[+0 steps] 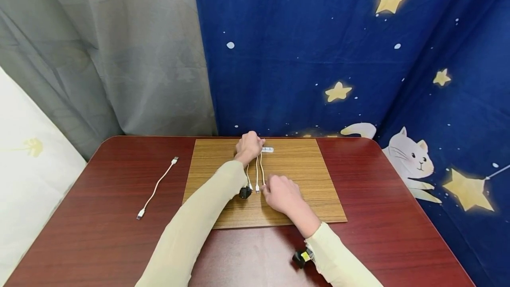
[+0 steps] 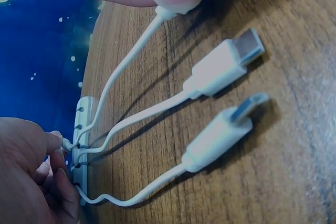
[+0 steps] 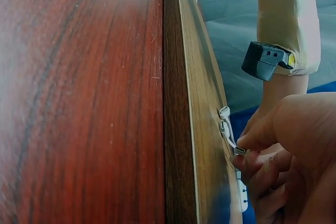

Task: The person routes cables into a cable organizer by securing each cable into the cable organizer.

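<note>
A pale slotted cable holder [image 1: 268, 149] lies near the back of the wood-grain board [image 1: 314, 180]. My left hand [image 1: 249, 145] is at the holder, its thumb and finger pinching a white charging cable [image 2: 118, 72] close to the slots. Nearer the board's front, my right hand [image 1: 283, 193] pinches that cable's connector [image 3: 240, 151] and keeps the cable stretched forward. To the left of it, two more white cables [image 2: 212, 72] [image 2: 218, 140] run from the holder, their metal plugs pointing towards me. The left fingers hide part of the holder.
Another white cable [image 1: 157, 186] lies on the red-brown table [image 1: 119, 242], left of the board. Grey curtain [image 1: 151, 56] and blue star-patterned curtain [image 1: 295, 56] hang behind the table's far edge. Black wrist cameras [image 1: 299, 258] sit on both sleeves.
</note>
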`<control>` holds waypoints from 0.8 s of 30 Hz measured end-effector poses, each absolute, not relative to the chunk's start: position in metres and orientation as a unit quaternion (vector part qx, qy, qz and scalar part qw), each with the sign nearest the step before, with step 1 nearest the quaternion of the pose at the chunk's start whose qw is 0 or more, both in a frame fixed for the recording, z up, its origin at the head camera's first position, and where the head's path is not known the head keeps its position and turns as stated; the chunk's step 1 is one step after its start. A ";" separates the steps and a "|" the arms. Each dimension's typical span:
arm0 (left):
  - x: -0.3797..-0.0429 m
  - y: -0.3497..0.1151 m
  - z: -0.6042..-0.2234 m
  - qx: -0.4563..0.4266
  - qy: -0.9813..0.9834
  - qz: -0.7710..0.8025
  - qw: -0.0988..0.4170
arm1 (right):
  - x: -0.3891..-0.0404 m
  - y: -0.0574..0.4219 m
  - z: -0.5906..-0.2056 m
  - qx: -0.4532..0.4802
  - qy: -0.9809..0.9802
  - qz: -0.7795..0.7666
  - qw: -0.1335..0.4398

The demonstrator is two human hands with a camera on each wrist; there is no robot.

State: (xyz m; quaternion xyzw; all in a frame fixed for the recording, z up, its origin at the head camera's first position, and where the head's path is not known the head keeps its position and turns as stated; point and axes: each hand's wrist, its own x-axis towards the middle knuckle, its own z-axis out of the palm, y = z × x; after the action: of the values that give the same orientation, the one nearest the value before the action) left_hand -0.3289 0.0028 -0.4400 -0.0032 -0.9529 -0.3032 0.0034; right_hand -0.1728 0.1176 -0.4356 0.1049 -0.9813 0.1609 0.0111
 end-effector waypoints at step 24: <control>-0.335 0.008 -0.441 -0.019 -0.968 -0.248 -0.016 | -0.176 0.110 -0.437 0.160 -0.981 0.107 0.021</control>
State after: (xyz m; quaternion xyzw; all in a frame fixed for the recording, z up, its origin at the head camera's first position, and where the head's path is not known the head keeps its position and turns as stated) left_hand -0.3347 0.0083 -0.4405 -0.0195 -0.9683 -0.2485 -0.0158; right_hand -0.1762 0.1099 -0.4371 0.1599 -0.9811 0.1070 0.0205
